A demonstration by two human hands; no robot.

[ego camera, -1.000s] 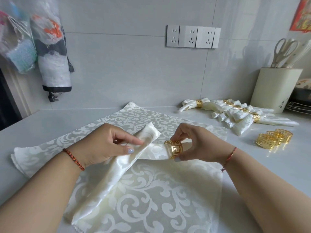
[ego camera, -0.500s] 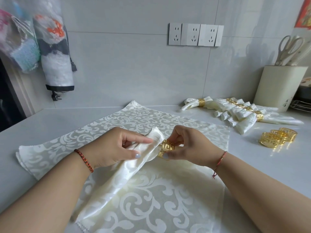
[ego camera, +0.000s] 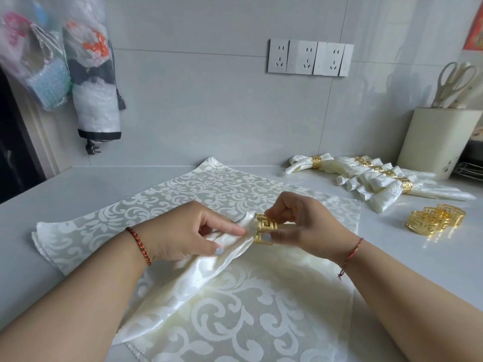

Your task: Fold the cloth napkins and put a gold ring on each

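a: holding the folded napkin with the left hand, fingers curled round its upper end, squeezing it narrow, probably to let it fit the ring.

b: and pinching the gold ring with the right hand, thumb below, fingers on top, right at the napkin tip. meeting it there, not yet sliding far onto the cloth.

a: keeping all of this above the flat patterned cloth on the counter, likely the next one waiting for folding.

b: lying behind on the right, the finished napkins already wearing rings. resting near them, the spare gold rings, within easy reach for the right hand.
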